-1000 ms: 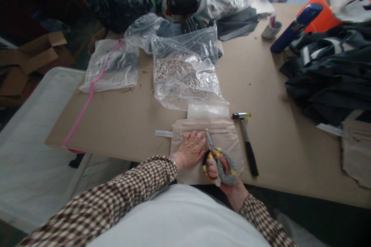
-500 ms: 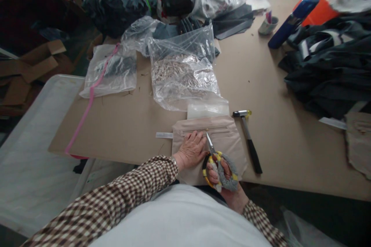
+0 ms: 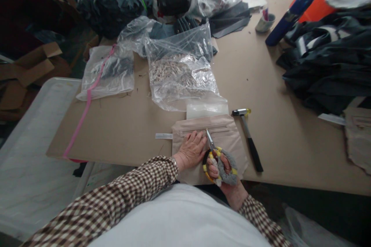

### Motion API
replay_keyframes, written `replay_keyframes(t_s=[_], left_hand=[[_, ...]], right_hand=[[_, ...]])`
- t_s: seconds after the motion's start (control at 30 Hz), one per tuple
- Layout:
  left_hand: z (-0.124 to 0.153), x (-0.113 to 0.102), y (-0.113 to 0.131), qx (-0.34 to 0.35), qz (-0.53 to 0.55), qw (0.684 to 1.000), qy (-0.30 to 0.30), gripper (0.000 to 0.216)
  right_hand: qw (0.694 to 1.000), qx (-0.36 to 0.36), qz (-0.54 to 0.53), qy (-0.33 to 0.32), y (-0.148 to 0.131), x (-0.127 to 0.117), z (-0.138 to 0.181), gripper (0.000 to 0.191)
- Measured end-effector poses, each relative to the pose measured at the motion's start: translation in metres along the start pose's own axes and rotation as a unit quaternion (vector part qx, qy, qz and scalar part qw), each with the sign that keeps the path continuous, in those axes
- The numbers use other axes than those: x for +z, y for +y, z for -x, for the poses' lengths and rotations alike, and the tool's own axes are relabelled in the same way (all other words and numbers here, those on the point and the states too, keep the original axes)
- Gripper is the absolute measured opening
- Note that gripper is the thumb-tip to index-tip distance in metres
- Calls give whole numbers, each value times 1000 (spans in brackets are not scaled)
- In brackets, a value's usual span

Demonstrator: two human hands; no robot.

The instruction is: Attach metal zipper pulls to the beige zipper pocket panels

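A beige fabric piece (image 3: 214, 166) with a long zipper (image 3: 218, 126) lies at the table's front edge. My left hand (image 3: 190, 151) rests flat on it, fingers stretched out just below the zipper. In my right hand (image 3: 228, 173) is a pair of scissors (image 3: 222, 165), its handles wrapped in grey padding and yellow and black tape. The blade tips touch or hover close to the zipper, near its middle; which of the two I cannot tell. A pale strip (image 3: 164, 136) sticks out from the fabric's left side.
Right of the fabric lies a hammer (image 3: 249, 142). Beyond it are a translucent sheet (image 3: 206, 110) and a clear plastic bag (image 3: 182, 75) of small brownish pieces. A pink strip (image 3: 84, 114) crosses the left side. Dark garments (image 3: 327, 73) and a blue cylindrical object (image 3: 290, 19) occupy the right.
The scissors and my right hand have moved slightly up toward the zipper. My left hand stays in place, and the view has shifted a little.
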State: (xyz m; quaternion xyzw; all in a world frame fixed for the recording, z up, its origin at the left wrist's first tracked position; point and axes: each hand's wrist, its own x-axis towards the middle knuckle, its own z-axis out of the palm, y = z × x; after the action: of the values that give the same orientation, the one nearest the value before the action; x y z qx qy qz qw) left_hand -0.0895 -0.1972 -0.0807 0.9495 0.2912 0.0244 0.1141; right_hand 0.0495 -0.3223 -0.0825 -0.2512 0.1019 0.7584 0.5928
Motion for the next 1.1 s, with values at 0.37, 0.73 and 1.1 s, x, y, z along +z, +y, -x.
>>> replay_keyframes(t_s=[0.37,0.73,1.1], left_hand=[[1,-1,-1,7,-1,1000,5,54],[0,-4,1,-3,6,1000,-11,53],[-1,-5,1,-3,17,1000,-21,52]], right_hand=[[1000,8,1,14,1,-4,4,28],[1000,11,-8,19,-1,2,4,24],[1000,8,4,12,0,4,5,24]])
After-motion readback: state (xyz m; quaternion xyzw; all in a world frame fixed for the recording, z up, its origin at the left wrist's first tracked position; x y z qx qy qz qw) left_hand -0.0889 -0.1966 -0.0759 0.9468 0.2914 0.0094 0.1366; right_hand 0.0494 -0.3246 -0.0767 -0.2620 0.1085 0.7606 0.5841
